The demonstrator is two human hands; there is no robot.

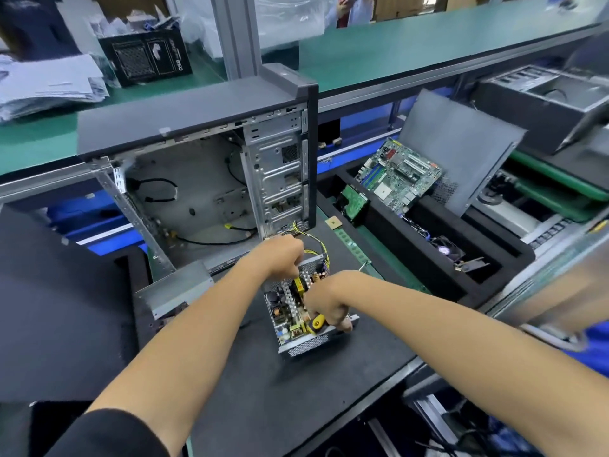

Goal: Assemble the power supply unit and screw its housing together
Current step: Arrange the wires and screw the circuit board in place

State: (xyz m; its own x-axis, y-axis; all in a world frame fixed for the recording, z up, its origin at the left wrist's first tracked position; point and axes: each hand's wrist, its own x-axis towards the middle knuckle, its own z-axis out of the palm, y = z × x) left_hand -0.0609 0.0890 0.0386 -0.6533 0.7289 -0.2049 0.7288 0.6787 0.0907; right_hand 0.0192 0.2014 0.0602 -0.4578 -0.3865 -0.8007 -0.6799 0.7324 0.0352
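An open power supply unit (pixel 296 341) lies on the black foam mat, its circuit board (pixel 283 311) with capacitors and coils exposed. My right hand (pixel 326 305) grips a yellow-and-black screwdriver (pixel 316 324) over the unit's near right side. My left hand (pixel 280 255) is curled at the unit's far edge, where its yellow and black wires (pixel 313 249) come out; what it holds is hidden. A bent grey metal cover (pixel 174 288) lies to the left of the unit.
An open computer case (pixel 204 179) stands right behind the unit. To the right, a foam tray (pixel 412 225) holds a motherboard (pixel 402 173), a green card and a small fan. A memory stick (pixel 352 245) lies by the tray. A grey side panel (pixel 461 153) leans behind.
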